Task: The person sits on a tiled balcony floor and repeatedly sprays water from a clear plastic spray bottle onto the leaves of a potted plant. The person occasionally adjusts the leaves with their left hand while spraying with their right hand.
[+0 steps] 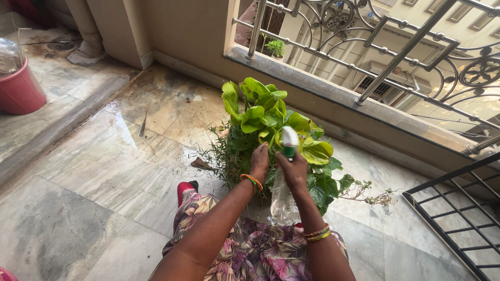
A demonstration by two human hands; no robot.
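A leafy green potted plant [271, 122] stands on the marble floor beside the balcony wall. My right hand [294, 169] is closed around the neck of a clear plastic spray bottle [282, 198] with a white and green head, held upright over the plant. My left hand [259, 162] reaches into the foliage, fingers down among the leaves, an orange bangle on its wrist. The pot itself is hidden behind my arms and the leaves.
A metal railing [396, 52] tops the low balcony wall behind the plant. A red bucket [20, 88] sits at the far left. A black metal grille [458, 218] lies on the floor at the right. My floral skirt and a red shoe [185, 188] show below.
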